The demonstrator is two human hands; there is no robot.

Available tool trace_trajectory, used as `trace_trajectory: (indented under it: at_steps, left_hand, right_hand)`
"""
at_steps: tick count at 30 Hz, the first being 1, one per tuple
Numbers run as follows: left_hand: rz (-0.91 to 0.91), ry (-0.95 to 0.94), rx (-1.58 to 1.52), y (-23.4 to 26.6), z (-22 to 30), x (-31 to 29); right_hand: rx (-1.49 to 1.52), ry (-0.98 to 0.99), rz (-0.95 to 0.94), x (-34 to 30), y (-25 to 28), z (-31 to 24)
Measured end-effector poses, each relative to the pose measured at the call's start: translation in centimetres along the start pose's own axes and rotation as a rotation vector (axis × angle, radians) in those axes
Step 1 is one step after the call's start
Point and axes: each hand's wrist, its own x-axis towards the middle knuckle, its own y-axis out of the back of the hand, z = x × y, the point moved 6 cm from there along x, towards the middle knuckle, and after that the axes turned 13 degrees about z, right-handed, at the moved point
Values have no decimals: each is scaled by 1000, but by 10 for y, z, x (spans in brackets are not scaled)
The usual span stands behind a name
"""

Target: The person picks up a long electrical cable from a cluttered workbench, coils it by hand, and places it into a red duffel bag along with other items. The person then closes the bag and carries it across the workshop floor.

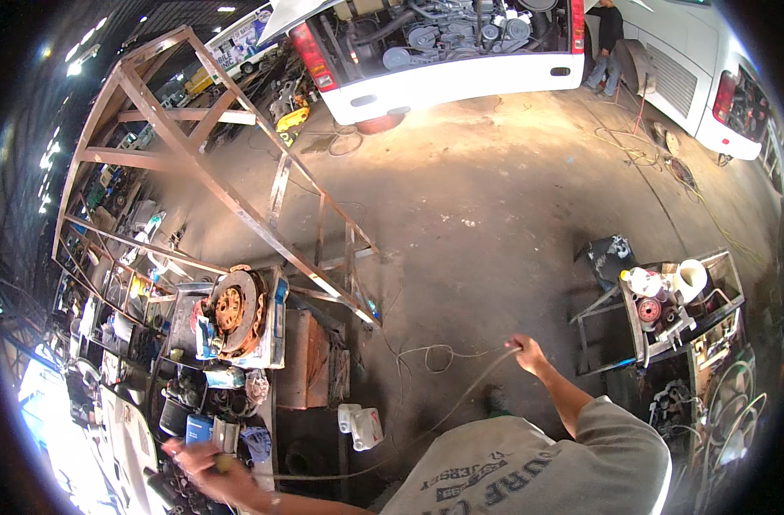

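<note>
- The right hand [529,352] is raised out over the floor, its fingers closed around a thin pale hose [473,386]
- The hose sags down from that hand and runs low across the view to the left hand [205,468], whose fingers are wrapped on a dark tool at the hose's end
- Judged step: paying the hose out; the next move calls for freeing slack without snagging the loose cable [430,354]
- A white jug [362,427] stands on the floor below the hose, contents hidden
- On the right desk [735,296], white jugs [666,280]; contents not visible
- A rusty brake disc [236,309] rests on the left desk
</note>
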Motion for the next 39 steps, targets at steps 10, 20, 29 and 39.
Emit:
trace_trajectory:
  at_steps: [10,20,29,39]
  left_hand:
    - [-824,723,-204,-126,-100,-180]
    - [-1319,887,-290,-158,-57,-247]
    - [-1509,1384,-571,-133,-47,-247]
    - [-1593,1617,-756,-108,-42,-249]
  right_hand:
    - [65,736,-573,-90,46,-346]
    - [405,1025,-564,-100,99,-480]
    - [413,998,-42,-71,127,-480]
    - [504,794,225,-11,180,-462]
